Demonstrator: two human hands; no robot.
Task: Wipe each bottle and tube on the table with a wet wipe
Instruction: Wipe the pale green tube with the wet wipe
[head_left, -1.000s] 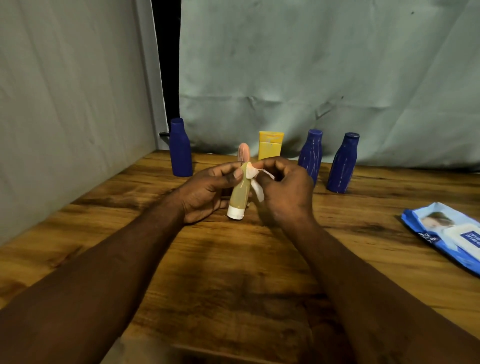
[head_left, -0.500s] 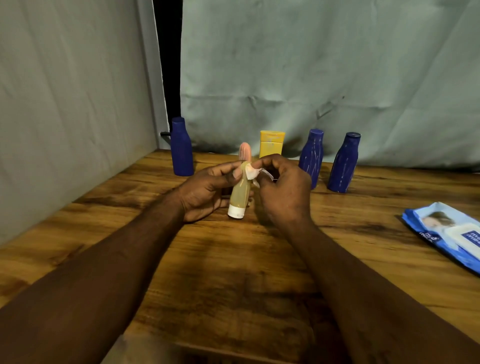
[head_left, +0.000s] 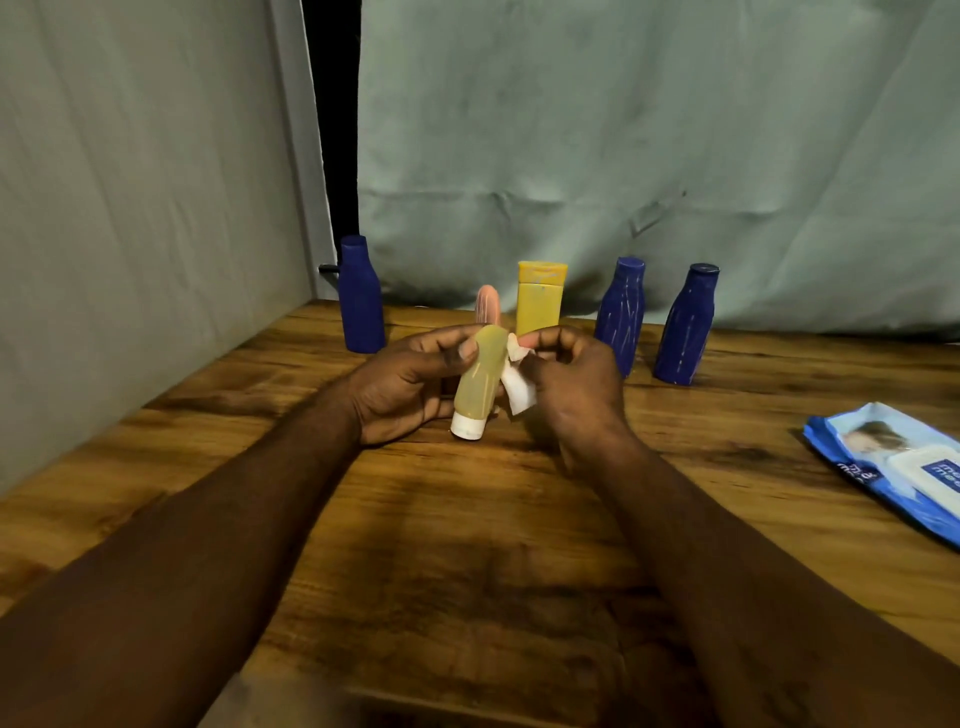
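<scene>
My left hand (head_left: 405, 387) grips a pale yellow tube (head_left: 478, 384) with a white cap, cap end down, just above the wooden table (head_left: 467, 545). My right hand (head_left: 571, 387) pinches a white wet wipe (head_left: 518, 387) against the tube's right side. Behind the hands stand a pink tube (head_left: 488, 305) and a yellow tube (head_left: 540, 297). Three dark blue bottles stand upright in the back row: one at the left (head_left: 360, 296), two at the right (head_left: 621, 312) (head_left: 685, 325).
A blue pack of wet wipes (head_left: 898, 467) lies flat at the table's right edge. Grey cloth hangs behind the table and along its left side, with a dark gap at the back left corner.
The right hand has slid the wipe a little down the tube's side, so more of the wipe shows below the fingers. The tube stays in the left hand.
</scene>
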